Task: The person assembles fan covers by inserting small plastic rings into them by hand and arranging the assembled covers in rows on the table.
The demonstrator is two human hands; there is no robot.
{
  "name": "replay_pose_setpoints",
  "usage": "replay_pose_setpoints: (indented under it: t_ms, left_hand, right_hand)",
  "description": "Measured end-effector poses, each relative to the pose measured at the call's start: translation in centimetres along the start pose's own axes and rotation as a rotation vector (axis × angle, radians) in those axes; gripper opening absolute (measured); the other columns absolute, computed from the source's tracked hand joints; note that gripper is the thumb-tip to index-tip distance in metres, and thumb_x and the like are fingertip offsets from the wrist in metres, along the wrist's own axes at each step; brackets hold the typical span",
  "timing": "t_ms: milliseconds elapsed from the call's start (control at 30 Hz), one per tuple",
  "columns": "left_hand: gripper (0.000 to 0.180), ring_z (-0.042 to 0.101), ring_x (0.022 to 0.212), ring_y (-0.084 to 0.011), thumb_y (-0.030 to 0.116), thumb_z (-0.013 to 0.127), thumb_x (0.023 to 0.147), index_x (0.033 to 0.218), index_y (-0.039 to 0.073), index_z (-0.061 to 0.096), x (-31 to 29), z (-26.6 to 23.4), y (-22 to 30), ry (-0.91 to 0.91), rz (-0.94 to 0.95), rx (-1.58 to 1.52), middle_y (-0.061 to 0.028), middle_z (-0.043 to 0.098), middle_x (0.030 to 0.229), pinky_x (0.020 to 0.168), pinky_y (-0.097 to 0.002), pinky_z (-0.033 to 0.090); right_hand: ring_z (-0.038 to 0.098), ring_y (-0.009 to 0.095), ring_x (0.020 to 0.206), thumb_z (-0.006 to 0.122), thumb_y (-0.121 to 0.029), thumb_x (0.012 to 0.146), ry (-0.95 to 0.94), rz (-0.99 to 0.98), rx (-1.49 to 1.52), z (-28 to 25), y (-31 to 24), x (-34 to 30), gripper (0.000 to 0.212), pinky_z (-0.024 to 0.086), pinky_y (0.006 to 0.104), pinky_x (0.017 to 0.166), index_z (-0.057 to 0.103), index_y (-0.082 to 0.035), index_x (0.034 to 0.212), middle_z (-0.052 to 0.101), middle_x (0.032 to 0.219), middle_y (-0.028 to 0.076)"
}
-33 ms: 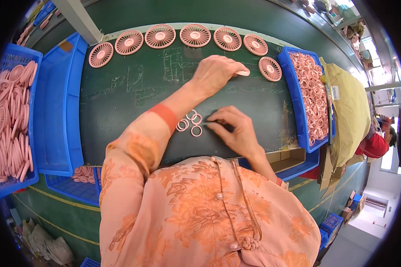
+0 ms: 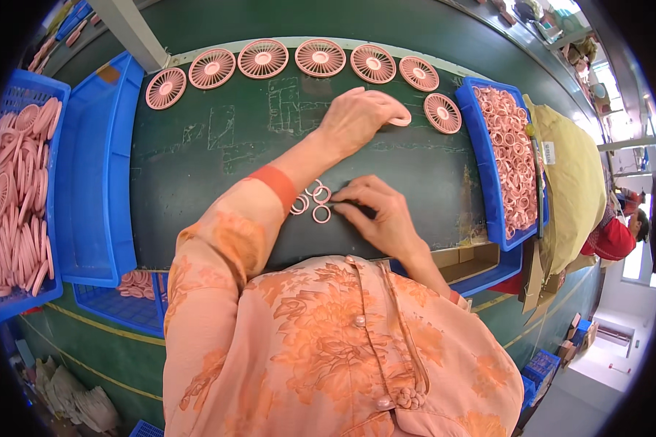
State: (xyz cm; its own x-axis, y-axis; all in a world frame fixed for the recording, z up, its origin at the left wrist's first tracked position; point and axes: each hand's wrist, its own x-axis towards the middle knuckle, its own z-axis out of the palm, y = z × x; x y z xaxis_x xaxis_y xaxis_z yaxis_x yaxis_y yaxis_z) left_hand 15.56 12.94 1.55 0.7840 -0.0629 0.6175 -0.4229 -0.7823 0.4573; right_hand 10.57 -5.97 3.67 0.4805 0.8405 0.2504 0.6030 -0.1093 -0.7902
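Note:
My left hand [image 2: 357, 119] reaches across the dark green tabletop, closed round a tilted pink disc [image 2: 395, 113]. Most of that disc is hidden behind my fingers. Closer to my body, my right hand [image 2: 379, 213] hovers with thumb and forefinger apart beside a small group of pink rings [image 2: 321, 213]; I see nothing between them. My left forearm partly covers the group. Along the far edge, several pink spoked discs [image 2: 263, 58] lie in a curved row, with the last one [image 2: 442, 113] just right of my left hand.
A blue bin [image 2: 490, 167] full of small pink rings stands at the right. On the left are a bare-bottomed blue bin [image 2: 95, 182] and another blue bin [image 2: 57, 247] heaped with spoked discs. A pale yellow sack [image 2: 572, 175] and a person in red [image 2: 612, 237] are further right.
The disc in my left hand has turned so that more of its face shows. My right fingertips have shifted slightly left, closer to the rings.

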Motion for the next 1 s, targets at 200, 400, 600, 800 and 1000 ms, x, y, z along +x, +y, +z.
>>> replay_pose_setpoints:
  t_ms: [200, 400, 600, 800, 1000]
  left_hand:
    - [0.047, 0.046, 0.138, -0.0329, 0.019, 0.074, 0.084, 0.129, 0.01, 0.062, -1.5, -3.4, 1.7, -0.235, -0.117, 0.091, -0.0101, 0.057, 0.141, 0.109, -0.0452, 0.042]
    - [0.044, 0.055, 0.128, -0.0357, 0.017, 0.072, 0.085, 0.127, 0.008, 0.064, -8.7, -14.4, 3.5, 0.148, -0.37, 0.085, -0.0163, 0.062, 0.134, 0.107, -0.0445, 0.045]
    - [0.039, 0.063, 0.115, -0.0356, 0.016, 0.074, 0.084, 0.121, 0.006, 0.065, -17.8, -32.3, 2.5, 0.482, -0.675, 0.783, -0.0164, 0.067, 0.121, 0.099, -0.0438, 0.05]
    - [0.097, 0.033, 0.146, -0.0371, 0.027, 0.091, 0.066, 0.15, 0.015, 0.042, -24.4, -42.9, -1.5, 0.28, -0.97, 1.414, -0.016, 0.038, 0.156, 0.118, -0.0497, 0.032]
    - [0.126, 0.019, 0.153, -0.038, 0.038, 0.097, 0.053, 0.158, 0.026, 0.029, -24.7, -47.5, -3.5, 0.184, -1.017, 1.666, -0.0118, 0.022, 0.165, 0.122, -0.0548, 0.022]
  right_hand:
    - [0.066, 0.029, 0.092, 0.072, -0.004, 0.088, -0.074, -0.041, -0.153, 1.3, 0.0, 0.7, 0.014, 0.053, 0.0368, 0.08, 0.074, -0.006, 0.101, 0.065, 0.101, 0.012]
    - [0.066, 0.028, 0.087, 0.076, -0.002, 0.082, -0.119, -0.023, -0.113, 0.9, -0.1, 1.4, 0.012, 0.053, 0.0342, 0.076, 0.072, -0.002, 0.093, 0.064, 0.097, 0.012]
    - [0.064, 0.016, 0.083, 0.071, 0.0, 0.088, -0.169, 0.184, 0.148, -0.2, -0.1, 1.8, 0.005, 0.051, 0.028, 0.073, 0.067, 0.001, 0.09, 0.064, 0.098, 0.008]
    - [0.06, 0.009, 0.075, 0.062, -0.011, 0.1, -0.002, 0.5, 0.51, -1.4, -0.7, 3.2, 0.01, 0.05, 0.0213, 0.066, 0.061, -0.003, 0.093, 0.064, 0.097, 0.006]
    - [0.062, 0.005, 0.074, 0.061, -0.014, 0.103, 0.114, 0.541, 0.788, -1.2, -0.8, 3.8, 0.007, 0.051, 0.0158, 0.065, 0.057, -0.007, 0.102, 0.065, 0.095, 0.003]
